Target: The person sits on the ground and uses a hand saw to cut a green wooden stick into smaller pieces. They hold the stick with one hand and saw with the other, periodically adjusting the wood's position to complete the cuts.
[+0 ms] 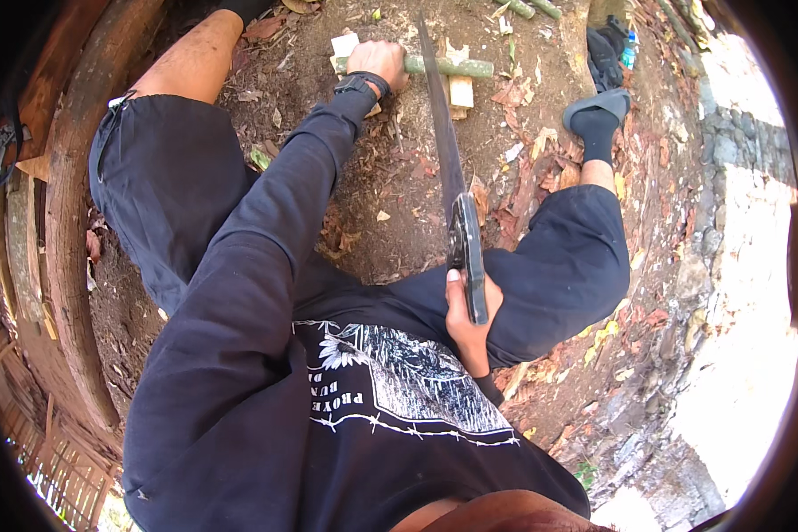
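Observation:
My left hand [377,67], a dark band at its wrist, is closed over a green stick [465,67] and presses it down. Pale wood pieces [460,92] lie beneath the stick on the ground. My right hand [473,310] is wrapped round the black handle [466,239] of a hand saw [443,133]. The long, narrowing blade points away from me and crosses the stick just right of my left hand. Whether its teeth have cut into the wood cannot be made out.
My bent legs spread to both sides, with a grey sandal [598,106] on the right foot. A thick log [75,239] runs along the left. Dry leaves [559,173] litter the dirt. Behind the sandal are a dark bundle [605,53] and a bottle [629,50]. A stone strip [727,186] edges the right.

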A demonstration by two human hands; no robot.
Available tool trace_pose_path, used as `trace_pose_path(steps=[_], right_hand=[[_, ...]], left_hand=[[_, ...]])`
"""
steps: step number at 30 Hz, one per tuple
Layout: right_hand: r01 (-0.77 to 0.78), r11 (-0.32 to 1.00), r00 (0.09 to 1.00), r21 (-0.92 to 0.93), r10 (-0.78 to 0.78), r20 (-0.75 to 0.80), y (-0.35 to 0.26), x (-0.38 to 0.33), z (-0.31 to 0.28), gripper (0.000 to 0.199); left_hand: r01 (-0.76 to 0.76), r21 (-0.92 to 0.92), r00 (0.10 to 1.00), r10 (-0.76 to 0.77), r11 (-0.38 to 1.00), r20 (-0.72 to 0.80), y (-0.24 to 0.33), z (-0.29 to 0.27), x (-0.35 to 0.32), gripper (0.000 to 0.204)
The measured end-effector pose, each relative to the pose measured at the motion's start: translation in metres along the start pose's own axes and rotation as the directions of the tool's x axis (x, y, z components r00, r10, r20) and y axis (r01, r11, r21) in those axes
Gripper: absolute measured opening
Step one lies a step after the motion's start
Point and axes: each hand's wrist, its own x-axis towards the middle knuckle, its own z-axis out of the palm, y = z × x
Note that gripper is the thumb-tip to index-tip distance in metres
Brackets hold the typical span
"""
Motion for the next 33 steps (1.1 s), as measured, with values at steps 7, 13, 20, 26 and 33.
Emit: trace_pose_path(steps=[7, 13, 20, 26, 33], right_hand=[[0.254, 0.96, 0.966, 0.115, -0.245, -0.083, 0.003, 0.156, 0.088, 0.026], [0.112, 0.994, 0.994, 0.009, -0.112, -0.014, 0.01, 0.028, 0.016, 0.012], [0.157, 0.972, 0.985, 0.175, -0.14, -0.104, 0.004, 0.164, 0.091, 0.028], [0.027, 0.991, 0.999, 0.132, -0.022, -0.04, 0.015, 0.036, 0.031, 0.013], [0.134, 0.974, 0.99, 0.185, -0.123, -0.068, 0.004, 0.128, 0.077, 0.028]], left_hand=[[0.085, -0.079, 0.995, -0.089, 0.993, -0.04, 0.005, -0.01, 0.007, 0.023], [-0.006, 0.015, 1.0, 0.006, 1.0, -0.001, 0.003, -0.005, 0.004, 0.025], [-0.04, 0.0, 0.999, 0.04, 0.999, 0.006, 0.01, -0.013, 0.0, 0.027], [0.073, -0.037, 0.997, -0.071, 0.997, 0.032, 0.003, -0.013, 0.005, 0.029], [-0.021, -0.018, 0.999, 0.022, 1.0, 0.037, 0.004, -0.006, -0.001, 0.028]])
